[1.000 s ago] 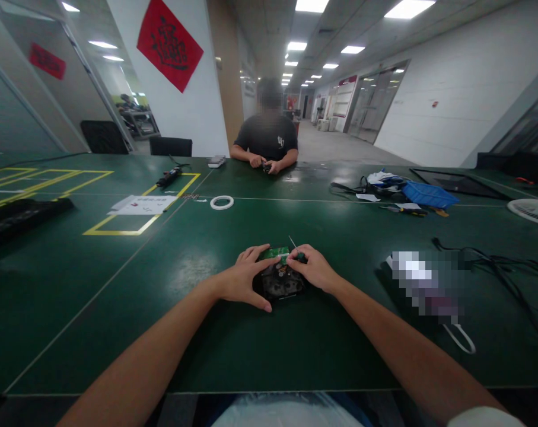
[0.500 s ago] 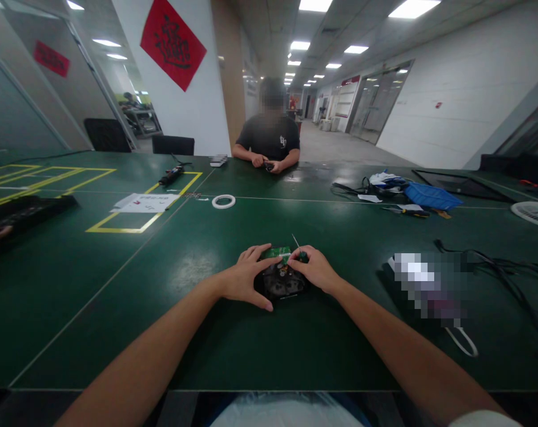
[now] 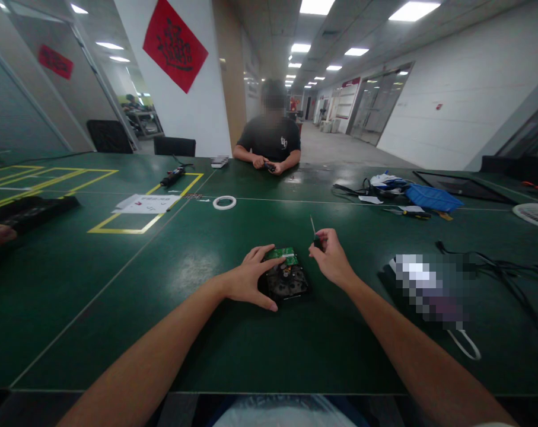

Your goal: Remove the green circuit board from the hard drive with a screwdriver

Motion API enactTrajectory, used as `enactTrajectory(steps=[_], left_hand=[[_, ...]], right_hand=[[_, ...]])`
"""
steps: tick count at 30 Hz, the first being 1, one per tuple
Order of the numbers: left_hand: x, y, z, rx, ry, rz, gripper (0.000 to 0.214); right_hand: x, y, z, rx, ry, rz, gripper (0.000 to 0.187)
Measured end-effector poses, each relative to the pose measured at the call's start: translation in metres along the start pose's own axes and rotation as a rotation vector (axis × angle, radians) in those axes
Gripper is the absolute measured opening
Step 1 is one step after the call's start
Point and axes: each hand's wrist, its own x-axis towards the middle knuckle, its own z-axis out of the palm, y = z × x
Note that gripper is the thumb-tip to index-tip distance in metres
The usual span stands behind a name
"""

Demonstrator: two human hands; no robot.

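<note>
A black hard drive [image 3: 289, 283] lies flat on the green tabletop with its green circuit board [image 3: 284, 255] facing up at the far end. My left hand [image 3: 253, 277] grips the drive from its left side, fingers reaching over the board end and thumb along the near left corner. To the right of the drive, my right hand [image 3: 333, 255] is closed around a small screwdriver [image 3: 317, 241]. Its thin metal shaft sticks up and away from me, apart from the drive. The palm hides most of the handle.
Across the table [image 3: 197, 338] sits a person [image 3: 269, 139] holding a small dark object. A white tape ring [image 3: 225, 203] and paper sheets [image 3: 144, 204] lie ahead left. At right are a blue tray [image 3: 433, 197], pliers [image 3: 411, 213], black cables [image 3: 486, 261] and a blurred-out item.
My right hand has lifted off the drive and shifted right, carrying the screwdriver, so more of the board shows. My left hand stays on the drive.
</note>
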Motion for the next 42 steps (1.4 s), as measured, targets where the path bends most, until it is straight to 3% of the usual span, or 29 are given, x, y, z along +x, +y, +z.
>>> enactTrajectory(steps=[6,10,12,17,25,29,34,42], left_hand=[[0.003,-0.003,0.004,-0.003,0.004,0.011,0.119],[0.002,-0.002,0.006,0.004,0.031,-0.028,0.088],[0.002,0.000,0.006,0.007,0.046,-0.031,0.079],[0.003,0.002,0.005,0.048,0.058,0.006,0.086],[0.003,0.004,0.003,0.057,0.057,0.008,0.083],[0.003,0.004,0.004,0.055,0.062,0.006,0.080],[0.004,0.002,0.005,0.052,0.078,0.014,0.080],[0.003,0.004,0.005,0.059,0.093,0.022,0.079]], right_hand=[[0.010,0.004,-0.024,-0.132,0.186,-0.086,0.048],[0.010,0.003,-0.030,-0.199,0.264,-0.136,0.037],[0.010,0.000,-0.031,-0.253,0.261,-0.165,0.027],[0.009,-0.004,-0.029,-0.356,0.261,-0.252,0.015],[0.008,-0.003,-0.023,-0.153,0.279,-0.153,0.046],[0.001,-0.015,-0.019,-0.163,0.297,-0.193,0.050],[-0.012,-0.028,-0.010,-0.115,0.190,-0.255,0.057],[-0.018,-0.025,0.000,-0.130,0.113,-0.254,0.055]])
